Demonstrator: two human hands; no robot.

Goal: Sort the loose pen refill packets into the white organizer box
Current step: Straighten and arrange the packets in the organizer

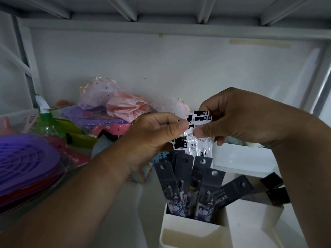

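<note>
Refill packets [198,138], white, are fanned at frame centre, pinched between thumb and fingers of both the left hand [154,138] and right hand [232,119]. Directly below, the white box [188,228] holds upright dark packets [186,185].

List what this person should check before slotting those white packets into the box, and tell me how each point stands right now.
1. Packets secured: ok. The left hand and right hand both pinch the white refill packets.
2. Packets squared up: not ok. They are fanned out, edges uneven.
3. Packets above the white organizer box: ok, they are held over its far end.
4. Room in the near compartment: ok, it looks empty.
5. Room in the compartment below the hands: not ok. Dark packets stand crowded in it.
6. Which compartment suits the white ones: cannot tell.
</note>
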